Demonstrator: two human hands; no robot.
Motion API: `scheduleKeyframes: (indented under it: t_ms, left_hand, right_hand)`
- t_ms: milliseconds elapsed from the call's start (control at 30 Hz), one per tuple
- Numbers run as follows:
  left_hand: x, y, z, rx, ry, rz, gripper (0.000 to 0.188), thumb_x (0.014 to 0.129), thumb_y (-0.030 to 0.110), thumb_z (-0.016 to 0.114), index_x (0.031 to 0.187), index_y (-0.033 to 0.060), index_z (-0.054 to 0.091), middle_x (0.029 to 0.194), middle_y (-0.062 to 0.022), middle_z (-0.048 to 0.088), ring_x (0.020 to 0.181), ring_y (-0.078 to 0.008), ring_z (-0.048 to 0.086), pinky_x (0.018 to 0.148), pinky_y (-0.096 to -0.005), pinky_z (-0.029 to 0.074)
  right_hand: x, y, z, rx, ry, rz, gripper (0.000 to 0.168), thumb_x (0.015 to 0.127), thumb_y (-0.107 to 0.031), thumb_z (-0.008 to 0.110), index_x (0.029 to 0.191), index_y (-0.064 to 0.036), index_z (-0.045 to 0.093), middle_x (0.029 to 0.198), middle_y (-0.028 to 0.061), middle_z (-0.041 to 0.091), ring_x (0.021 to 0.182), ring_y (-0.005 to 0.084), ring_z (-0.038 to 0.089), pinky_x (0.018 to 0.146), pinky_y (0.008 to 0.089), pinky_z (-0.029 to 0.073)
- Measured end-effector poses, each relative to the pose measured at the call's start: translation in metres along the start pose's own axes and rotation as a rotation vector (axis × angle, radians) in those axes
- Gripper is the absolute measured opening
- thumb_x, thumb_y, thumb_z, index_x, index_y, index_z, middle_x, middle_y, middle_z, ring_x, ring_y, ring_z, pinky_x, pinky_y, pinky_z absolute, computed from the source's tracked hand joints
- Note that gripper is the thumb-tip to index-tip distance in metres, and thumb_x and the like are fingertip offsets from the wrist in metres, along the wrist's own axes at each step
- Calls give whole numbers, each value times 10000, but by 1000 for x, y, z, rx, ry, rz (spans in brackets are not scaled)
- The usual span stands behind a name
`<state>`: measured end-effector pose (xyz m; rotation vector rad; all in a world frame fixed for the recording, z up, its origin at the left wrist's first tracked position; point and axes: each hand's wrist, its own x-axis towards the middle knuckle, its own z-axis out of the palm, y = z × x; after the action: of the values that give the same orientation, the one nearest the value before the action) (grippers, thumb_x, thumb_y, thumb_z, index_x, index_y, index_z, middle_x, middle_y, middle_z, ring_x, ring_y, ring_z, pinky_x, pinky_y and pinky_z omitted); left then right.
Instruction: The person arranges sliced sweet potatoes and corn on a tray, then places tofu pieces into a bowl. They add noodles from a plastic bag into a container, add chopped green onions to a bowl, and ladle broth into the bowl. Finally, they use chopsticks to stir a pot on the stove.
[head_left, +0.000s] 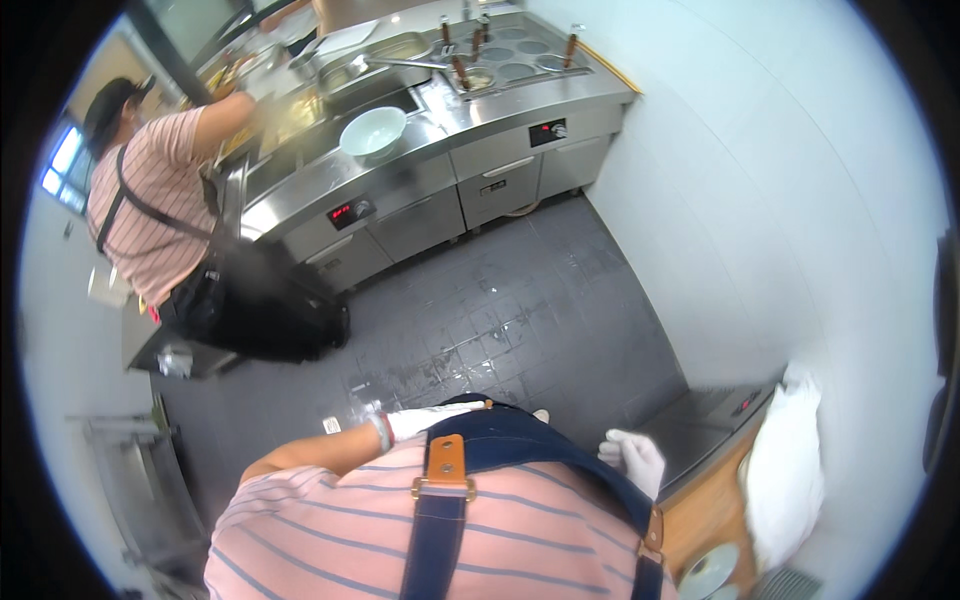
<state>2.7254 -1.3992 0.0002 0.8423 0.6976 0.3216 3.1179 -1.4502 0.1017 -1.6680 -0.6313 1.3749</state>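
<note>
My left hand (435, 421), in a white glove, lies flat against the front of my dark blue apron (510, 442); whether it holds anything is hidden. On the other side, my right hand (632, 456), also in a white glove, hangs beside the apron with its fingers curled; I cannot tell whether something is inside them. Beyond the floor stands a stainless steel cooking counter (420, 165). A pale green bowl (373, 133) rests near its front edge. Farther right, a noodle boiler (517, 56) has round wells and several baskets with brown handles.
A co-worker (157, 195) in a striped shirt stands at the counter's left part, where steam rises. The tiled floor (480, 322) looks wet. At the lower right are a wooden surface (705, 517), a white bag (786, 472) and plates (709, 570). A pale wall (720, 187) bounds the right side.
</note>
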Motion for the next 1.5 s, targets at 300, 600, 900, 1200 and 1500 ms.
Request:
scheduleKeyframes:
  t_ms: [300,600,900,1200,1500]
  left_hand:
    - [21,32,29,-3,376,26,516,1066,357,402,1480,51,428,1539,-138,401,1433,-224,362,1187,-316,287]
    - [111,100,-99,138,161,124,489,1074,314,387,1476,39,429,1535,-149,404,1430,-209,367,1195,-298,275]
    - [158,228,-207,273,364,86,393,1010,265,577,1325,31,593,1223,-105,658,1151,-163,588,1031,-290,441]
    - [157,205,-269,-126,643,88,501,1010,365,576,1347,-6,562,1320,-116,609,1232,-190,551,1074,-325,409]
    - [213,240,-281,-66,1077,-286,463,1012,344,565,1318,-4,579,1300,-123,620,1216,-207,566,1062,-333,421]
  right_hand:
    - [154,-108,8,-198,-300,-116,212,995,-82,504,1026,30,682,838,109,711,700,135,653,670,251,522]
    - [207,-115,68,-330,-225,67,179,985,-77,553,1024,45,679,857,116,705,758,134,658,712,243,536]
    - [290,-189,173,-169,-226,164,172,981,-72,556,1040,27,684,863,82,696,741,101,626,692,224,509]
    - [440,-253,266,-543,-522,112,172,949,-144,608,976,-13,716,816,33,683,731,78,615,708,227,506]
    - [638,-343,362,-819,-904,-433,204,926,-231,617,947,-52,713,822,121,707,770,257,690,735,337,536]
